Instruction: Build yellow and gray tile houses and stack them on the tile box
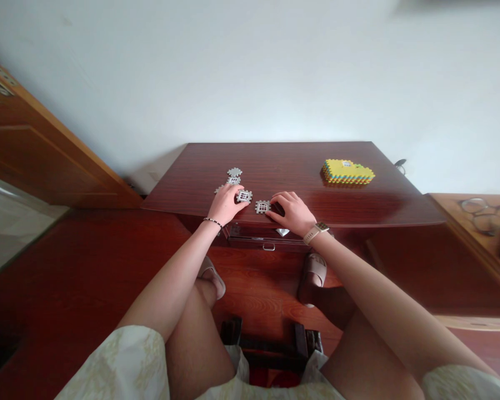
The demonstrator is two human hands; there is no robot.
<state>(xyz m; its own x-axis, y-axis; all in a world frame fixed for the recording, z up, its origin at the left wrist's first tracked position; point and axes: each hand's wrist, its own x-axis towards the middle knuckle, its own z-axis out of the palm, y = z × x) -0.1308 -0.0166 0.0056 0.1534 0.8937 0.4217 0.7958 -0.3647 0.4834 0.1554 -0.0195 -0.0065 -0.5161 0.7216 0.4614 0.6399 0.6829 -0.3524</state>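
Note:
My left hand point(226, 205) pinches a grey interlocking tile point(244, 196) with a white window grid, its thumb at the lower edge and its fingers at the upper left. To the right lies a second grey window tile point(263, 206) near the table's front edge. At its right side my right hand point(294, 212) is curved, thumb and index finger gripping the edge. The two tiles are apart by a narrow gap. Behind my left hand are a plain grey tile point(234, 172) and another window tile point(233, 180); one more is partly hidden by the hand.
A stack of yellow, blue and red notched foam pieces point(349, 172) stands at the table's point(283, 161) right. Below the front edge is a drawer with a metal handle point(269, 247). Eyeglasses point(483, 216) rest on a wooden surface at right. A wooden door point(45, 133) stands left.

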